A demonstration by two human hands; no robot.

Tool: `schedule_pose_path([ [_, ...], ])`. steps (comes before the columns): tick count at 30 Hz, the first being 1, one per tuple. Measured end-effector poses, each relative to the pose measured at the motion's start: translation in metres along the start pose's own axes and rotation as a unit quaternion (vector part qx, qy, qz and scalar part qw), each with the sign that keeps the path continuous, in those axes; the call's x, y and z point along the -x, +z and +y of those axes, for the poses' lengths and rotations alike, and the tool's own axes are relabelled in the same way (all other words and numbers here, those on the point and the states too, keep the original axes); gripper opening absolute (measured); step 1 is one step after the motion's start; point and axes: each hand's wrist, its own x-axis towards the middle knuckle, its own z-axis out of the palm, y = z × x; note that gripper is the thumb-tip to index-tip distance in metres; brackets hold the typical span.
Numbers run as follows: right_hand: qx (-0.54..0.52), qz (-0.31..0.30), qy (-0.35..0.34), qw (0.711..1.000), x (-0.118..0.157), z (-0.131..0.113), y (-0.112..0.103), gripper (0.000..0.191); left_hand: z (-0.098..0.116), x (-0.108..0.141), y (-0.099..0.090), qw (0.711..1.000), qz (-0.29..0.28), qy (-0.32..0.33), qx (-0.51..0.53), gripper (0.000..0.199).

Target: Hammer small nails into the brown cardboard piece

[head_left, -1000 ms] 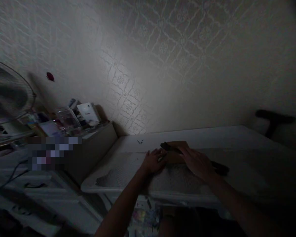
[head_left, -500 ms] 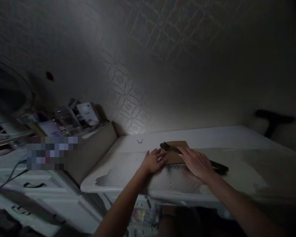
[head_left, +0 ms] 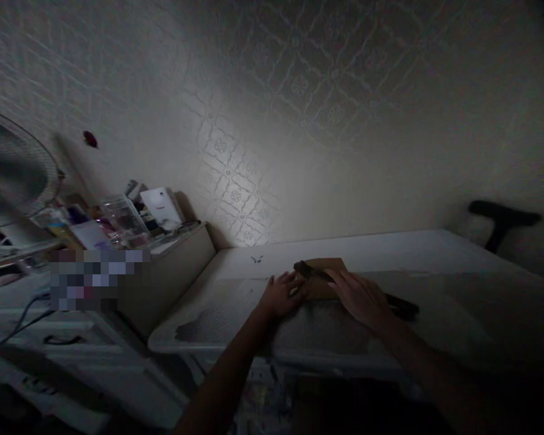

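Observation:
On the white table [head_left: 240, 266] lies a flat brown wooden board [head_left: 320, 292]. My right hand [head_left: 360, 297] is wrapped round a dark hammer [head_left: 312, 272], whose head is at the board's left part and whose black handle end sticks out to the right of my wrist. At the board's left edge rests my left hand [head_left: 281, 295], its thumb and forefinger curled together close under the hammer head. Whatever they pinch is too small and dark to tell. Several small nail-like pieces [head_left: 257, 260] lie on the table behind my left hand.
A white drawer cabinet [head_left: 72, 329] adjoins the table on the left, with a fan [head_left: 13, 169], a clear plastic box [head_left: 124, 217] and a white box [head_left: 162, 205] on it. A black T-shaped object [head_left: 503, 214] stands beyond the right end. Patterned wall backs the table.
Both hands, the hammer and the board stay almost where they were. The wall has become brighter, while the front of the table and my arms look darker.

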Motion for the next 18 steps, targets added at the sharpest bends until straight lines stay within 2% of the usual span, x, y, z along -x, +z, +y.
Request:
schedule_pose_path([
  [7, -0.009, -0.002, 0.012, 1.0, 0.0005, -0.0018, -0.0024, 0.039, 0.0029, 0.0015, -0.0032, 1.0, -0.001, -0.008, 0.001, 0.052],
  [18, -0.009, 0.001, 0.01, 1.0, -0.0001, -0.003, -0.0037, 0.037, -0.0012, -0.0004, 0.0015, 1.0, 0.007, 0.005, -0.002, 0.053],
])
